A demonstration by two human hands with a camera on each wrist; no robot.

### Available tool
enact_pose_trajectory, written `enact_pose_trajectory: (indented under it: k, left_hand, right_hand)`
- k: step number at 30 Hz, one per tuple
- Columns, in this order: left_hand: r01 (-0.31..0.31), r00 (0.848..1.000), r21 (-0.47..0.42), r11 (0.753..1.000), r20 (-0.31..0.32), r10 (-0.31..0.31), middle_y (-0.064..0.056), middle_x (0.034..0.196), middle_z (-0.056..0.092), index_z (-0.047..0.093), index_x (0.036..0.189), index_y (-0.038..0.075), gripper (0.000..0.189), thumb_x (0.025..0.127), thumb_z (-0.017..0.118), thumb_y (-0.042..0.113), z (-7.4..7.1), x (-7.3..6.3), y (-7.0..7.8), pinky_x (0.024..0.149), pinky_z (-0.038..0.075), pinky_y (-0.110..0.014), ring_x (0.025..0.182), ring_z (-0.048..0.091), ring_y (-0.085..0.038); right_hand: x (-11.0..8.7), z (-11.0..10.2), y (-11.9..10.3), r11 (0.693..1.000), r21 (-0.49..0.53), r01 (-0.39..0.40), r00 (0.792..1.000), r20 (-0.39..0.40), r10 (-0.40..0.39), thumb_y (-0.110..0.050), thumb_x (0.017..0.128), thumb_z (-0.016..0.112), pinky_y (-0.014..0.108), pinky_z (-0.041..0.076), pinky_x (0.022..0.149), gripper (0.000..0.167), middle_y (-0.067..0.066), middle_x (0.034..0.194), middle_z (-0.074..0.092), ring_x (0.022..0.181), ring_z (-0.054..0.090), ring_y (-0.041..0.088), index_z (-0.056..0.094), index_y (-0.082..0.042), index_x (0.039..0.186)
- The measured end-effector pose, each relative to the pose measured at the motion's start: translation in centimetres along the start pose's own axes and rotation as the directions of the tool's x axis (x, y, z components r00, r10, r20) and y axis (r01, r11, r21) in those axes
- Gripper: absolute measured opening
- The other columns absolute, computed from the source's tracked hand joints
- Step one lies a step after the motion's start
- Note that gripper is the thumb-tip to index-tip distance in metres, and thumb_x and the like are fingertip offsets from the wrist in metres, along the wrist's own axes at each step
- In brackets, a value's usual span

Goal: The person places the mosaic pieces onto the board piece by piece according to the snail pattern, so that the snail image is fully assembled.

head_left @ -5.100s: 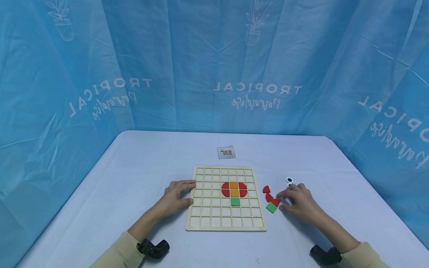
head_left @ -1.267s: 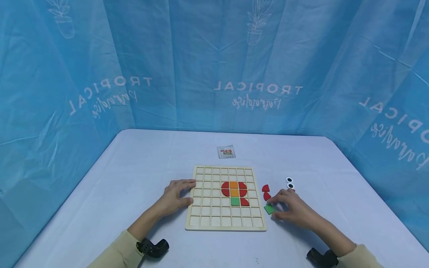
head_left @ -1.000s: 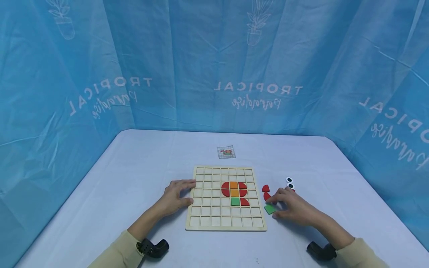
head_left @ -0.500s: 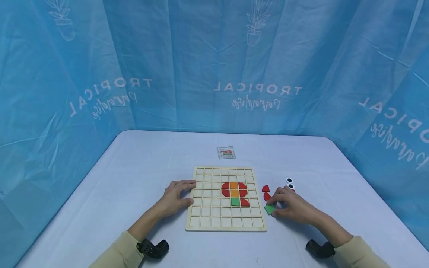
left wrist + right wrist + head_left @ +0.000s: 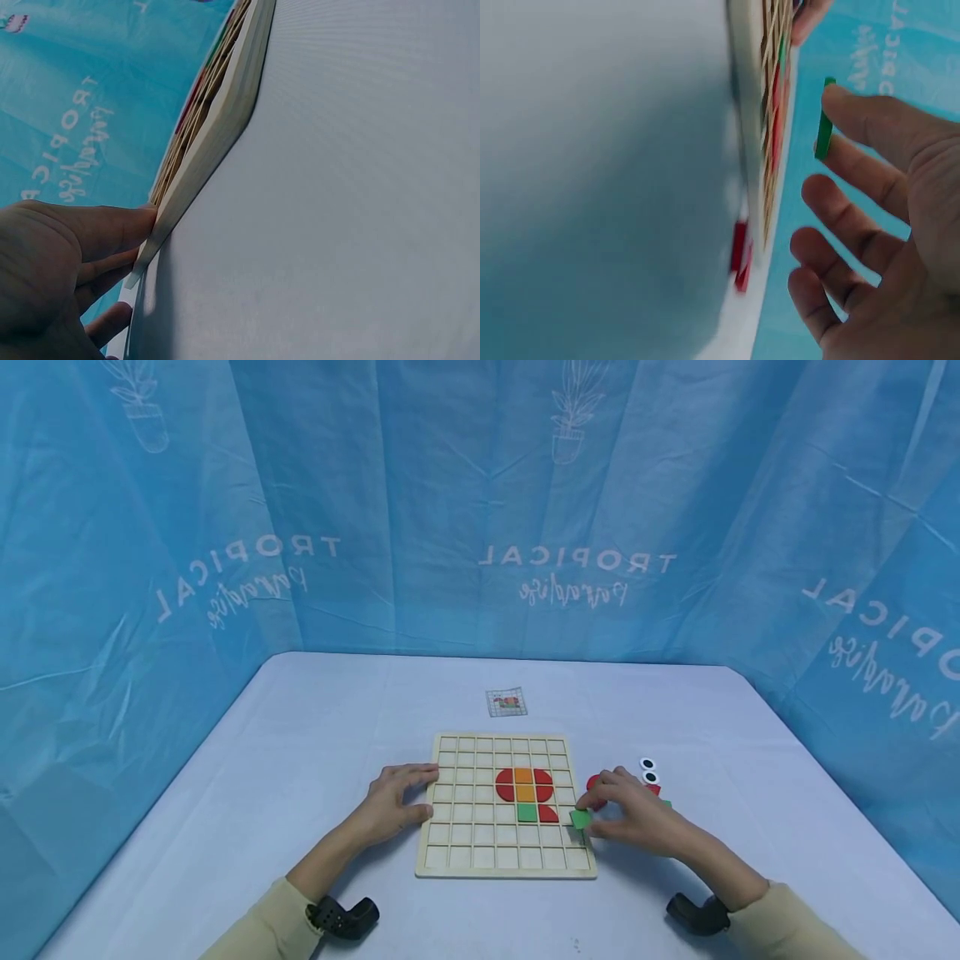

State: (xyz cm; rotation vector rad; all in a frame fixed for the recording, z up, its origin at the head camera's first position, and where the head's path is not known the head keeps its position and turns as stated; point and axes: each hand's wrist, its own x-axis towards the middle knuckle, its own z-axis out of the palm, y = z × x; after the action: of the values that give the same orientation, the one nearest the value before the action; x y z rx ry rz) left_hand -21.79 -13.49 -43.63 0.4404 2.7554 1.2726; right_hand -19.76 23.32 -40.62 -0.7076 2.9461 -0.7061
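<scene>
My right hand (image 5: 632, 814) pinches a green square tile (image 5: 581, 819) between thumb and index finger, over the right edge of the wooden grid board (image 5: 457, 857). In the right wrist view the tile (image 5: 825, 120) stands edge-on, clear of the board. My left hand (image 5: 392, 803) rests its fingertips and thumb against the board's left edge, fingers fairly straight. Set in the board are two orange squares (image 5: 524, 784) flanked by red quarter-circle tiles (image 5: 505, 785). Below them sit a green square (image 5: 527, 812) and one red quarter circle (image 5: 548, 814).
Right of the board lie red tiles (image 5: 593, 782), partly hidden by my right hand. Two round eye tiles (image 5: 648, 771) are beyond it, with another red tile (image 5: 653, 789) and a bit of green (image 5: 667, 803) beside the hand. A small picture card (image 5: 507, 702) lies behind the board.
A red quarter circle was added right of the green square on the board. My right hand then picked up the green tile and carried it left to the board's edge. My left hand stays put.
</scene>
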Motion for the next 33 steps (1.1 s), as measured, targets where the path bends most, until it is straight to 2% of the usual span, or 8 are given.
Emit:
enact_pose_trajectory:
  k: [4,8,11,15,20,33]
  left_hand:
    - [0.000,1.000,-0.001,1.000,0.003,0.000,-0.002,0.144,0.047,0.056,0.130,0.009,0.052,0.080,0.071,0.013,0.0,0.0,0.0,0.110,0.016,-0.062,0.135,0.031,-0.031]
    - [-0.002,1.000,-0.005,1.000,0.003,0.002,-0.002,0.144,0.047,0.056,0.130,0.009,0.052,0.080,0.071,0.012,0.1,0.0,0.0,0.111,0.015,-0.062,0.135,0.030,-0.031]
    - [-0.001,1.000,-0.004,1.000,0.002,0.002,-0.002,0.144,0.047,0.056,0.130,0.009,0.052,0.080,0.071,0.012,0.1,0.1,-0.1,0.111,0.015,-0.062,0.135,0.030,-0.031]
    - [-0.005,1.000,-0.004,1.000,0.004,0.005,-0.002,0.143,0.048,0.056,0.130,0.009,0.052,0.080,0.071,0.012,0.1,0.1,-0.1,0.110,0.017,-0.063,0.135,0.030,-0.031]
    - [-0.007,1.000,-0.003,1.000,0.001,0.007,-0.003,0.143,0.048,0.056,0.130,0.009,0.052,0.080,0.071,0.012,0.1,0.0,-0.1,0.110,0.018,-0.063,0.135,0.031,-0.032]
    - [-0.004,1.000,-0.008,1.000,-0.001,0.004,-0.003,0.143,0.048,0.057,0.130,0.008,0.052,0.080,0.071,0.012,0.1,0.0,0.0,0.111,0.015,-0.062,0.135,0.030,-0.031]
  right_hand:
    - [1.0,0.6,-1.4,1.000,-0.006,0.000,0.999,-0.040,-0.001,-0.030,0.073,0.079,0.024,0.045,0.071,0.025,-0.017,0.095,0.058,0.092,0.044,0.009,0.070,-0.031,0.096]
    - [2.2,1.6,-2.9,0.999,0.008,-0.050,0.996,-0.069,0.050,-0.029,0.072,0.080,0.027,0.042,0.075,0.022,-0.014,0.097,0.060,0.093,0.044,0.010,0.071,-0.031,0.093]
    - [3.0,2.5,-4.1,0.998,0.015,-0.058,0.994,-0.091,0.059,-0.027,0.071,0.080,0.030,0.040,0.077,0.021,-0.011,0.095,0.061,0.093,0.043,0.010,0.073,-0.027,0.091]
    - [3.9,3.4,-5.2,1.000,-0.002,-0.030,0.992,-0.126,0.029,-0.025,0.071,0.081,0.029,0.037,0.073,0.022,-0.008,0.090,0.061,0.089,0.041,0.011,0.074,-0.021,0.091]
    - [4.8,4.4,-5.9,0.999,-0.034,0.006,0.985,-0.172,-0.012,-0.025,0.070,0.081,0.029,0.035,0.070,0.023,-0.005,0.086,0.060,0.085,0.041,0.011,0.074,-0.019,0.092]
    - [5.6,5.8,-6.5,0.993,-0.113,0.045,0.988,-0.143,-0.061,-0.033,0.072,0.080,0.029,0.033,0.071,0.023,-0.007,0.086,0.058,0.082,0.038,0.010,0.073,-0.023,0.092]
